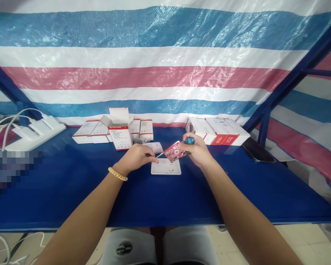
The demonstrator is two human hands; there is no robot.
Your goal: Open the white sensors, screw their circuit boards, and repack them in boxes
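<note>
My right hand pinches a red circuit board by its right end, tilted over the table; a blue part shows between the fingers. Closed around a thin tool, my left hand points its slim metal shaft at the board's left edge. The tool looks like a screwdriver; its handle is mostly hidden by the fingers. Beneath the board lies a flat white plastic housing. Another white plastic piece rests just behind it, partly covered by my left hand.
An opened detector box stands upright at the back, among several closed white-and-red boxes. More boxes line the back right, near a dark phone-like object. A power strip with white plugs and cables sits on the left.
</note>
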